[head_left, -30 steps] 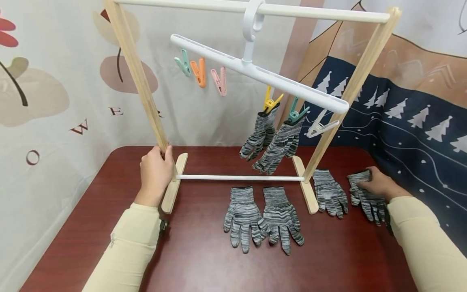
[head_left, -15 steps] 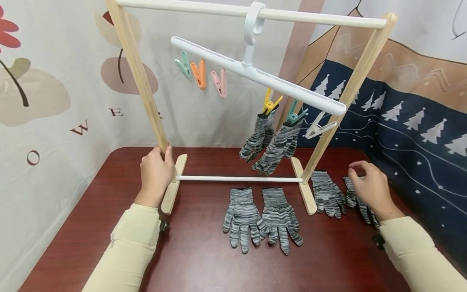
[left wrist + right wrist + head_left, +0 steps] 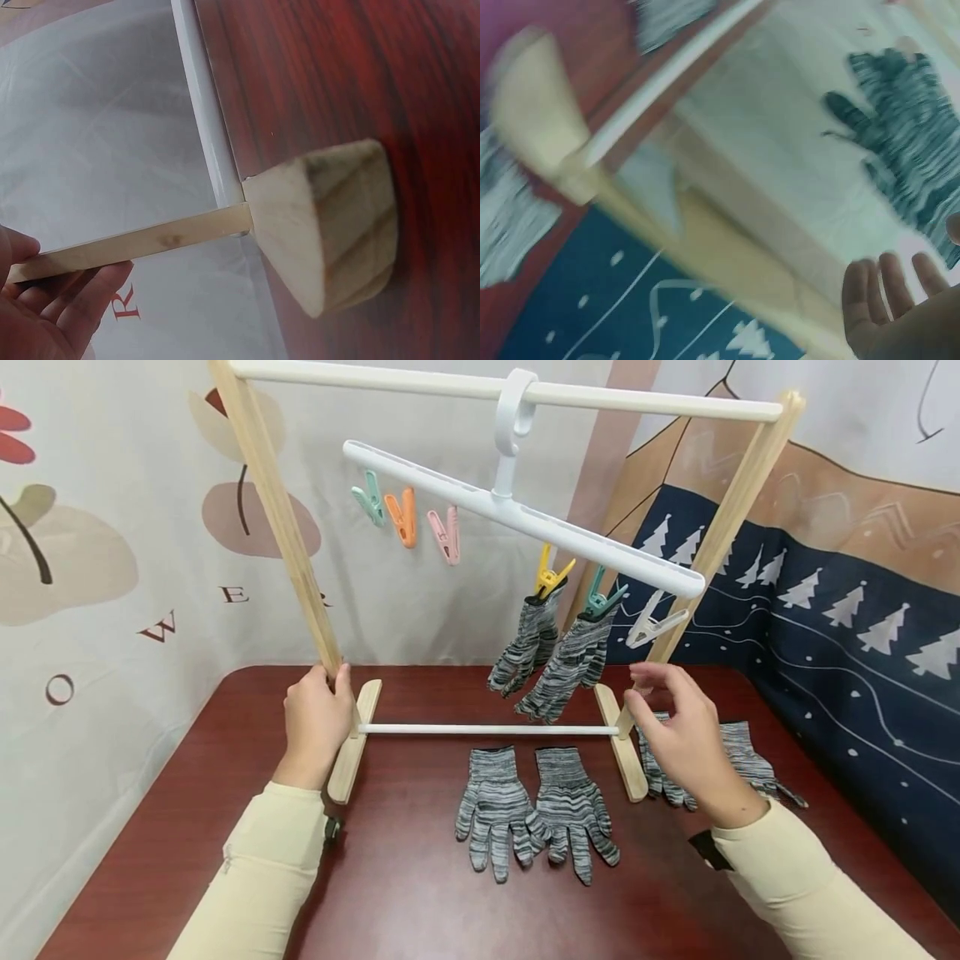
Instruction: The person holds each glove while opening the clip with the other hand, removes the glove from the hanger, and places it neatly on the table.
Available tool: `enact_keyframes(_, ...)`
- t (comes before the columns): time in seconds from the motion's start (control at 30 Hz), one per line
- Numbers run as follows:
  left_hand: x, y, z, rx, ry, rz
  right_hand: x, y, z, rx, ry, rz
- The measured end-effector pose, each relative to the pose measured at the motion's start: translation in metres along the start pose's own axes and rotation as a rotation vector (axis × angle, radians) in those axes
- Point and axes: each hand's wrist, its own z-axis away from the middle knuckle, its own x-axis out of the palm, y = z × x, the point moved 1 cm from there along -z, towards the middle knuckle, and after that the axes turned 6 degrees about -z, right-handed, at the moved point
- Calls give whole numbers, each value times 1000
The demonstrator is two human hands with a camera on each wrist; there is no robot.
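Note:
My left hand (image 3: pixel 318 727) grips the left wooden post (image 3: pixel 283 527) of a drying rack low down; the left wrist view shows thumb and fingers on either side of it. My right hand (image 3: pixel 682 735) is raised near the right post's lower end, fingers loosely bent and holding nothing. A white hanger (image 3: pixel 480 500) hangs tilted from the top rod, lower at its right. Two grey striped knit gloves hang from it, one glove (image 3: pixel 528 639) by a yellow clothespin (image 3: pixel 551 582), the other glove (image 3: pixel 566 664) by a teal clothespin (image 3: pixel 602 602).
Two gloves lie side by side on the red-brown table, a left one (image 3: pixel 495 810) and a right one (image 3: pixel 573 806). Two more lie right of the rack, partly behind my right hand. Green, orange (image 3: pixel 403 518), pink and white (image 3: pixel 652 628) clothespins hang unloaded.
My right hand has let go of the far-right glove, which stays on the table, and has moved left to the right post. My left hand keeps its grip.

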Motion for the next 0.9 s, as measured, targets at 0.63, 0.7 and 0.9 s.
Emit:
enact_keyframes(0.63,3,-3,2,11,2,-13,55,-35,-31,410,114,-796)
enact_keyframes(0.7,3,-3,2,10,7,-11,59,-39,-29,397,143,-834)
enact_keyframes(0.9,2,-1,2,8,21,-20,65,-51,-22,339,211,-906)
